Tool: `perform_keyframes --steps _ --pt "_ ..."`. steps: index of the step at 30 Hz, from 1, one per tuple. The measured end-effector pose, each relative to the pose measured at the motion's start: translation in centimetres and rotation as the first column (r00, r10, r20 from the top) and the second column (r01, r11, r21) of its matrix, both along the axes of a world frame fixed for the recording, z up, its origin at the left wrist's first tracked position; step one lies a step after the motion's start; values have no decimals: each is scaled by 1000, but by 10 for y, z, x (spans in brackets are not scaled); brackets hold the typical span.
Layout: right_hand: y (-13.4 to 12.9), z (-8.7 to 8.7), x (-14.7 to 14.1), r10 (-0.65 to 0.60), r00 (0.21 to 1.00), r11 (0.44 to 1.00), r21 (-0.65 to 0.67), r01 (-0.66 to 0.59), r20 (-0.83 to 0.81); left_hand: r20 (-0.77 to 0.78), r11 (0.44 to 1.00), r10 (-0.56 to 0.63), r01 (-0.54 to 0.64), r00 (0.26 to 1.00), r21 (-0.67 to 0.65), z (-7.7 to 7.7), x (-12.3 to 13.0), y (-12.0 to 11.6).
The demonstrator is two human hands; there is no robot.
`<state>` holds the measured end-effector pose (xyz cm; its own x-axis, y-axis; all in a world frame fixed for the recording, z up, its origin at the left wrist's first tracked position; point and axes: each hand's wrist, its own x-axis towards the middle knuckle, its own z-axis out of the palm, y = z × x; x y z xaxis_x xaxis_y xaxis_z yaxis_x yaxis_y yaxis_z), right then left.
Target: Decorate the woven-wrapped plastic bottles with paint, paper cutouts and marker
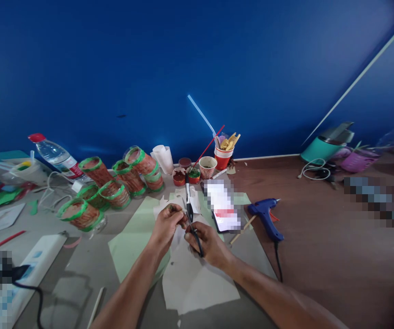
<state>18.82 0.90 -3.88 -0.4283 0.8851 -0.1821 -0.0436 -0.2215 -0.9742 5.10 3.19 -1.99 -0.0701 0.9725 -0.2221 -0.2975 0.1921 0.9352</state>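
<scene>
Black-handled scissors point(197, 241) are gripped in my right hand point(207, 243), their blades pointing up and away toward my left fingertips. My left hand point(167, 224) is closed in a pinch just left of the blades; what it holds is too small to make out. Both hands are over a torn pale paper sheet point(197, 288) on the grey mat. A dark brush point(188, 196) lies just beyond the fingers. Pale green paper point(131, 237) spreads to the left of my left hand.
Brown-and-green cups point(114, 194) and a water bottle point(58, 157) stand at left. Paint pots point(193, 175), a red cup of sticks point(223, 158) and a lit phone point(222, 205) are beyond. A blue glue gun point(268, 218) lies right; a power strip point(39, 262) lies left.
</scene>
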Motion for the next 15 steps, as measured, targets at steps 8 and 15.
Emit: perform_keyframes --steps 8,15 --pt "0 2 -1 -52 999 998 -26 52 -6 -1 1000 -7 7 1000 15 -2 -2 1" --pt "-2 7 1 -23 998 998 -60 20 -50 61 997 50 -54 997 63 -4 -7 4"
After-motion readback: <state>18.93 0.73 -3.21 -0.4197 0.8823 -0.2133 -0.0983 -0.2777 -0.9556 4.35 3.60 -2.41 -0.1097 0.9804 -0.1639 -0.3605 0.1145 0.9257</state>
